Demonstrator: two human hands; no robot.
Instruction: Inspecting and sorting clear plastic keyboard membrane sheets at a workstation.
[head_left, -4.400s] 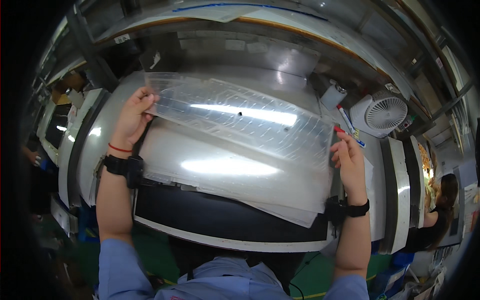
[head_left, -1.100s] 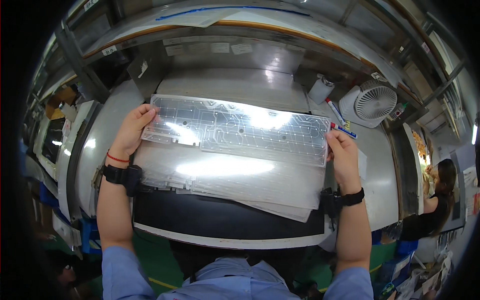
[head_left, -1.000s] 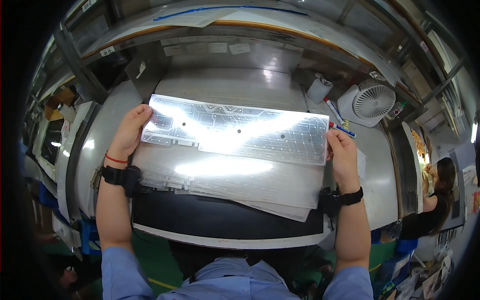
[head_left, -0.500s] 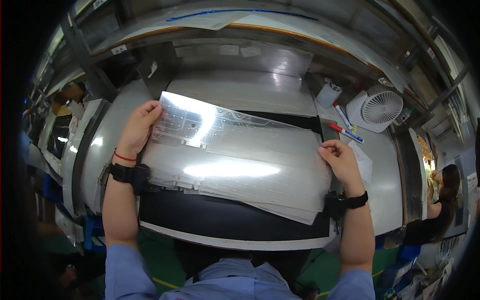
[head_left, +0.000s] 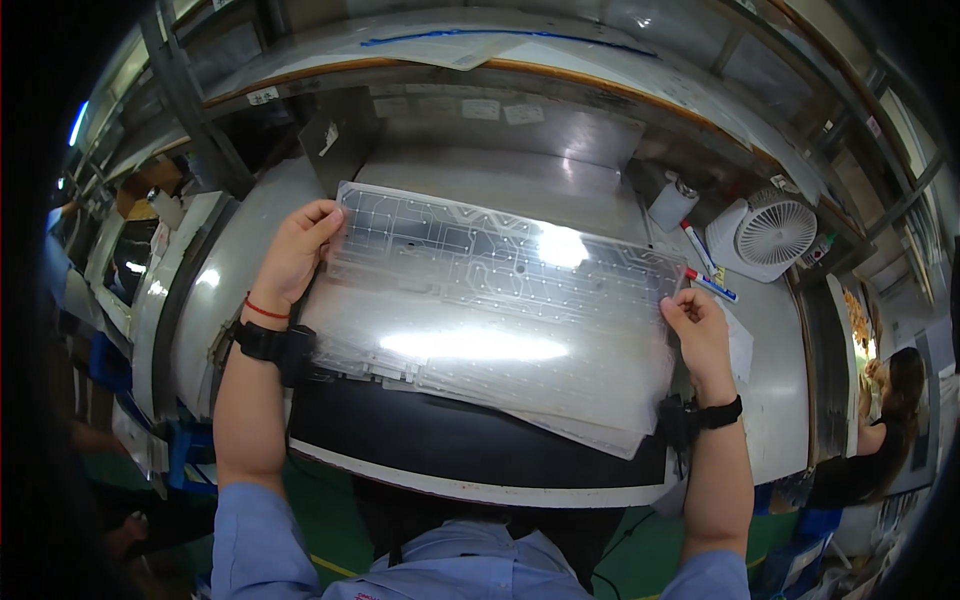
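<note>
A clear plastic sheet printed with fine circuit traces stretches between my two hands, tilted, with a bright glare on it. My left hand pinches its left edge near the far corner. At the right edge, my right hand has thumb and fingers closed on the sheet. Beneath it lies a stack of similar translucent sheets, their near edges uneven. The stack rests on a black mat. How far the held sheet is lifted off the stack is hard to see.
Right of the mat stand a white fan and a small bottle, beside a red-capped blue marker, another marker and white paper. A shelf spans the back. Another person works at far right.
The held sheet's far edge has risen on the right and now partly covers the blue marker. Its traces show across the full width, and the upper glare has shifted right.
</note>
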